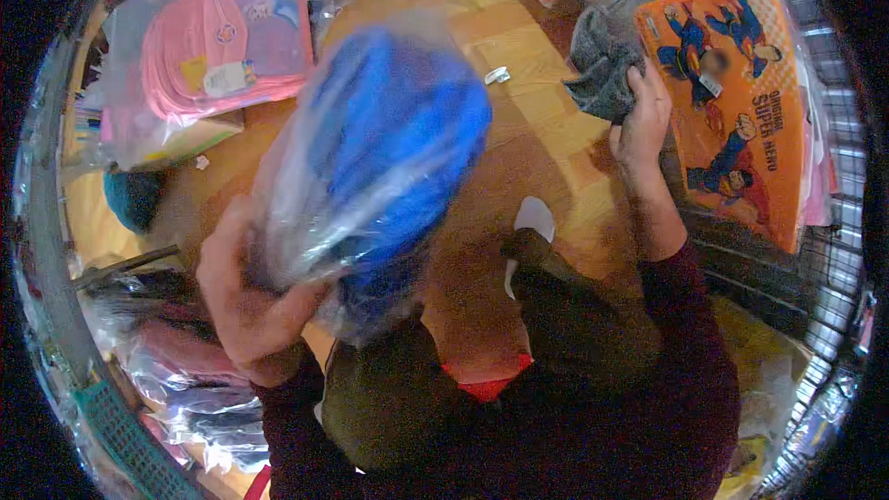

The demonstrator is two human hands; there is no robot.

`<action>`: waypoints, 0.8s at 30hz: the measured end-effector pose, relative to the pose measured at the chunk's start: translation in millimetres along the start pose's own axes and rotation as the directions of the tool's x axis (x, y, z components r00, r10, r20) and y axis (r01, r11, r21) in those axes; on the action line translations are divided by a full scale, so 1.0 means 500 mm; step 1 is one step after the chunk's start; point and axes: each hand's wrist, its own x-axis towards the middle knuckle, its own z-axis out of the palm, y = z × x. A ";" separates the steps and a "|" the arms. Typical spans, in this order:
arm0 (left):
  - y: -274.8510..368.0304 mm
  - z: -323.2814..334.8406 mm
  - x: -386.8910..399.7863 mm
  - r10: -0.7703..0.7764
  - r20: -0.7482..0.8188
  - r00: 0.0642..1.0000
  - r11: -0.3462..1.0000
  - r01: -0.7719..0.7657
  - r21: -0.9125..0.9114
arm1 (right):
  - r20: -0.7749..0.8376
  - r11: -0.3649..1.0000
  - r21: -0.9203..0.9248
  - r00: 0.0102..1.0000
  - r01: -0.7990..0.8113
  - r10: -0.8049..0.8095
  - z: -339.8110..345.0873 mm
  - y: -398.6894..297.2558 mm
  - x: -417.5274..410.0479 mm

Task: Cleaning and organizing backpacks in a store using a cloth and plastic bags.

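A blue bag-like item (403, 125) in a clear plastic wrapper is blurred in front of me, tilted up off the floor. My left hand (257, 298) grips its lower left side through the plastic. Over on the right, my right hand (646, 114) holds a crumpled dark grey cloth (601, 59), fingers closed around its edge. Just beyond that hand lies an orange plastic folder (736, 111) printed with superhero figures, on top of a stack.
A pink backpack (226, 48) in clear plastic lies at the upper left. Plastic-wrapped goods (187, 368) are piled at the lower left, near a green perforated basket (128, 430). A wire rack (833, 153) runs along the right. A white scrap (496, 75) lies on the wooden floor (517, 42).
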 end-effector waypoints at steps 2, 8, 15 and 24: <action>-0.046 0.017 0.009 0.076 0.019 0.997 0.963 -0.079 0.259 | 0.105 0.998 -0.059 0.994 0.020 -0.014 0.041 -0.045 -0.021; -0.082 0.037 -0.010 0.024 -0.122 0.992 0.926 0.024 0.377 | 0.675 0.819 -0.204 0.683 0.536 -0.279 0.112 -0.080 -0.080; -0.044 -0.050 -0.038 0.146 -0.209 0.967 0.961 -0.088 0.263 | 0.607 0.883 -0.134 0.741 0.451 -0.286 0.136 -0.098 -0.086; -0.066 -0.087 -0.054 0.110 -0.039 0.993 0.882 -0.080 0.464 | 0.842 0.749 0.092 0.350 0.656 -0.411 0.257 -0.077 -0.175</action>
